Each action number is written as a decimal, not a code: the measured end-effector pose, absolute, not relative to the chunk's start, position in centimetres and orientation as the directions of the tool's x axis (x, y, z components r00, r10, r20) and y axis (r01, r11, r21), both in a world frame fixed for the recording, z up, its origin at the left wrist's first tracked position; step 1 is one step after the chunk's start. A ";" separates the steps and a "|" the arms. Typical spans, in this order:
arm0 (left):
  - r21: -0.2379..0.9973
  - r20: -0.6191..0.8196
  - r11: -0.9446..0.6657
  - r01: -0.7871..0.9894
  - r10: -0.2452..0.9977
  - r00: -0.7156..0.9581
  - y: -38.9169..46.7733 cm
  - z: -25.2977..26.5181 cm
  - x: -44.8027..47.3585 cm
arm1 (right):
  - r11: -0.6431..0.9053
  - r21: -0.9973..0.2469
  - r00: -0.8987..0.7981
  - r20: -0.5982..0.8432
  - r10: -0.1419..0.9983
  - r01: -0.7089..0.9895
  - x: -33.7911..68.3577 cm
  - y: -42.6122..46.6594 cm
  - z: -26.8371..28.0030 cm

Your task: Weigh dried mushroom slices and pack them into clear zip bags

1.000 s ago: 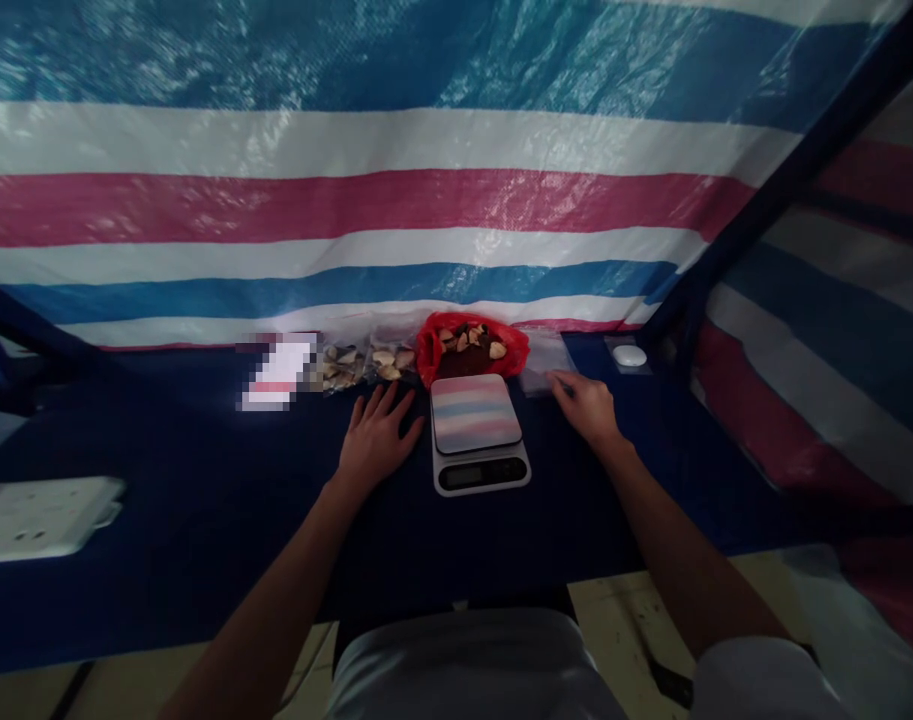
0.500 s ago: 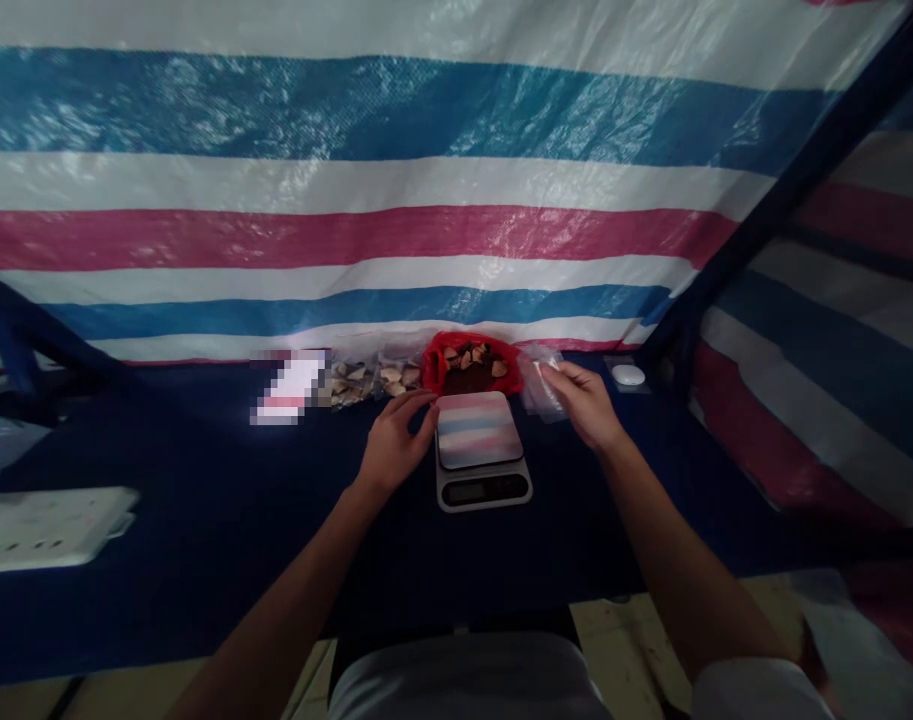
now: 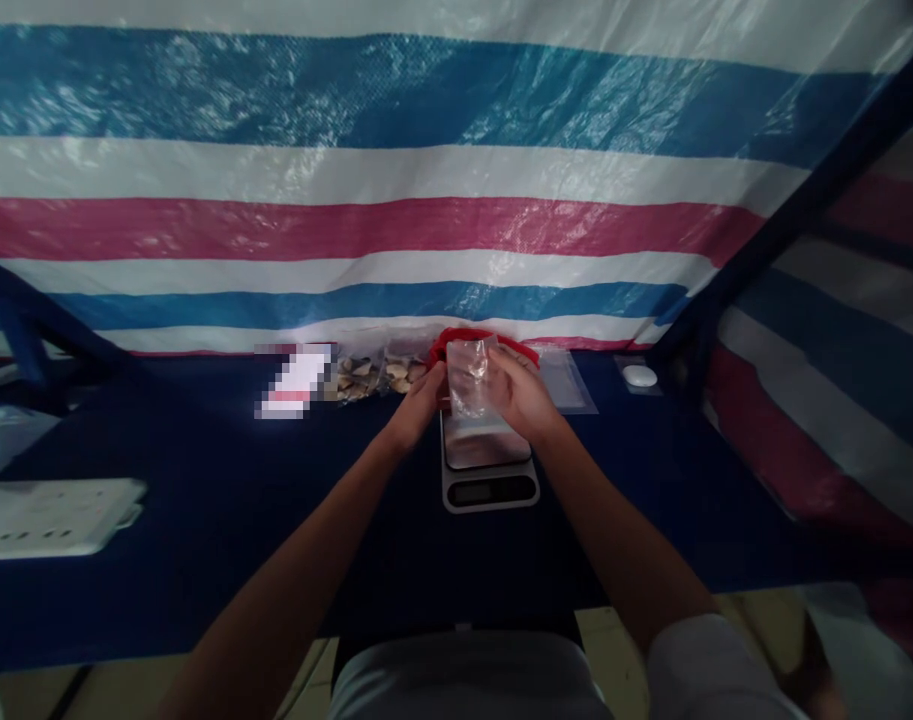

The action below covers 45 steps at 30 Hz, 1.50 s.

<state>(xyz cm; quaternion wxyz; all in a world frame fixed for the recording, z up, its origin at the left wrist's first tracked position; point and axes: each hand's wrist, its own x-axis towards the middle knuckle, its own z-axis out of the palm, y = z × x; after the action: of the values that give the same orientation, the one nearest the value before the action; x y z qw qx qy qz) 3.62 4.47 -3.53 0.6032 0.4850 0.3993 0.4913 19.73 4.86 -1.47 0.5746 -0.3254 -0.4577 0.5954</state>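
Note:
A clear plastic bag (image 3: 469, 378) hangs upright above the kitchen scale (image 3: 490, 455), covering the far part of its plate. My right hand (image 3: 527, 395) pinches the bag from its right side. My left hand (image 3: 420, 405) is at the bag's left edge, fingers close together and partly hidden. Behind the bag lies a red plastic bag (image 3: 527, 345); its contents are mostly hidden now. Flat clear bags (image 3: 568, 385) rest on the table to the right of my right hand.
Clear bags of brown-and-cream dried pieces (image 3: 357, 380) lie left of the red bag, beside a bright blurred-out rectangle (image 3: 295, 380). A white power strip (image 3: 58, 515) is at the left, a small white rounded object (image 3: 640, 376) at the right. Striped sheeting (image 3: 351, 230) rises behind the blue table (image 3: 223, 480).
My right hand has lifted a clear bag from the right and brought it left over the scale. My left hand has moved slightly right, up to the bag's edge.

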 end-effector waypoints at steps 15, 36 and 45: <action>0.991 0.042 -0.054 -0.120 0.995 -0.095 5.7 -1.4 -0.3 | -0.097 -0.869 -0.142 -0.031 0.989 -0.486 20.6 5.2 -2.9; 0.842 0.158 -0.306 0.444 0.927 0.340 9.1 3.0 -3.2 | -0.089 -0.977 -0.241 -0.040 0.970 -0.194 17.8 8.8 -1.3; 0.995 0.032 -0.063 0.076 0.935 0.352 9.2 0.7 -1.8 | -0.047 -0.975 -0.042 -0.039 0.998 -0.217 20.0 9.5 -0.8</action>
<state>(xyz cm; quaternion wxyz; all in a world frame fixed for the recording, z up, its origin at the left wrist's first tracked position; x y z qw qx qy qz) -1.78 9.15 0.72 0.5470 0.6140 0.4117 0.3929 20.05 9.52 -0.83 0.5314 -0.4434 -0.4404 0.5718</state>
